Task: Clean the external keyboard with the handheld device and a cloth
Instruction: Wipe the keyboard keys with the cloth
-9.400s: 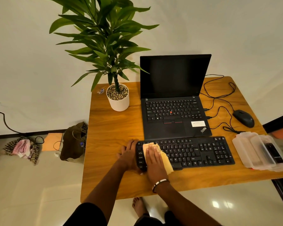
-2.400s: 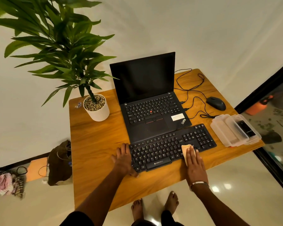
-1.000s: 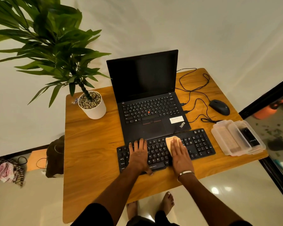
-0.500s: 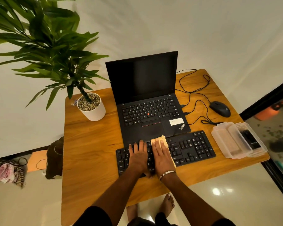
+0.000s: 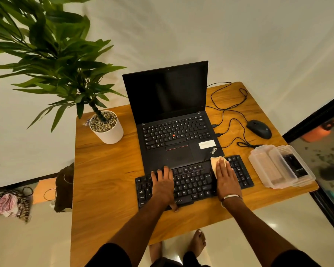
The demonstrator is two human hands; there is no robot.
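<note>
The keyboard (image 5: 194,182) is black and lies flat near the front edge of my wooden table (image 5: 108,170), just in front of the open laptop (image 5: 174,120). Its far edge touches the front of the laptop or sits just by it. My left hand (image 5: 163,186) lies flat on the left part of the keys with the fingers straight and a little apart, and my thumb reaches down to the front edge. It holds nothing. My right hand (image 5: 227,181) lies flat too, fingers straight and close together, and it presses a small yellow cloth (image 5: 215,160) down on the right part of the keys. The cloth sticks out past my fingertips, close to the corner of the laptop. I wear a thin bracelet (image 5: 232,196) on that wrist.

To the right of the keyboard there is a clear plastic box (image 5: 266,166) with a dark thing (image 5: 295,167) inside, too blurry to name. Behind the box sits a black mouse (image 5: 259,129) with its black cables (image 5: 228,112) looping over the table. A green plant in a white pot (image 5: 109,132) stands at the back left corner. My bare feet (image 5: 198,237) show on the shiny floor below the table
</note>
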